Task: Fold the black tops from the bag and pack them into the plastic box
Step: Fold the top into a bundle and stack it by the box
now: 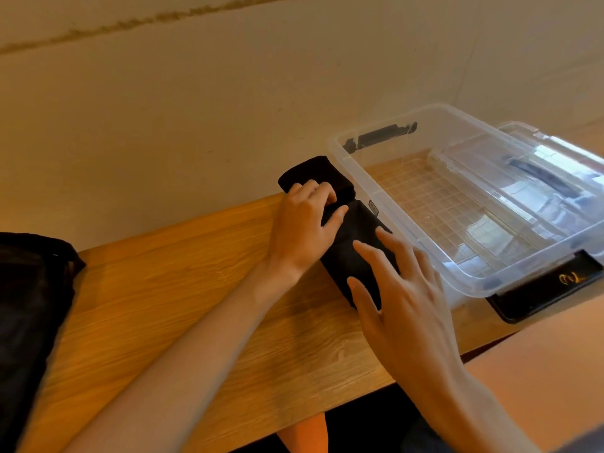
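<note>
Black top (pixel 347 253) beside box (pixel 392 209) edge; left grip (pixel 304 223) pinches it, right grip (pixel 405 289) released.

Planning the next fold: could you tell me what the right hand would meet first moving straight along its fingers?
Probably the left hand gripping the black top, though depth is unclear.

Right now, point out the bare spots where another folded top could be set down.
Bare: wooden table between black fabric bag and left hand; clear plastic box floor beside its transparent lid. Crowded: folded black top, under the right hand, beside the box.
</note>
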